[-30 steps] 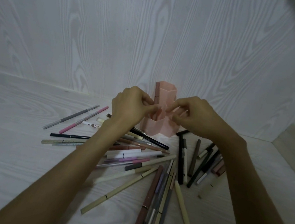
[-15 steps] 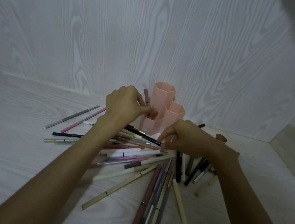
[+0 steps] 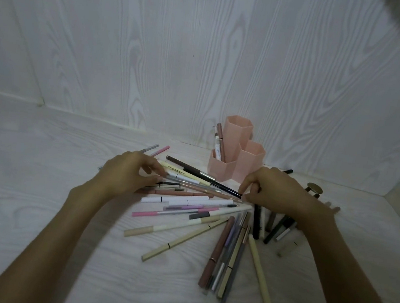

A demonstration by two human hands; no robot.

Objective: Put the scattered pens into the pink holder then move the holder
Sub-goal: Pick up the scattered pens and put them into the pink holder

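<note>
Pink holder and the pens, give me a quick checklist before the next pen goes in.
1. Holder upright by the wall: ok.
2. Room in it: ok, two pens stand in the low left cup.
3. Left hand has a pen: cannot tell, fingers lie on the pile.
4. Right hand has a pen: cannot tell, fingers at the black pen tip.
5. All pens picked up: not ok, many lie scattered.

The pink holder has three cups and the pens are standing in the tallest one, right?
Not quite. The pink holder does have three cups, but the two pens stand in the shortest, front-left cup, beside the tallest one, which looks empty from here. The head view shows it.
</note>
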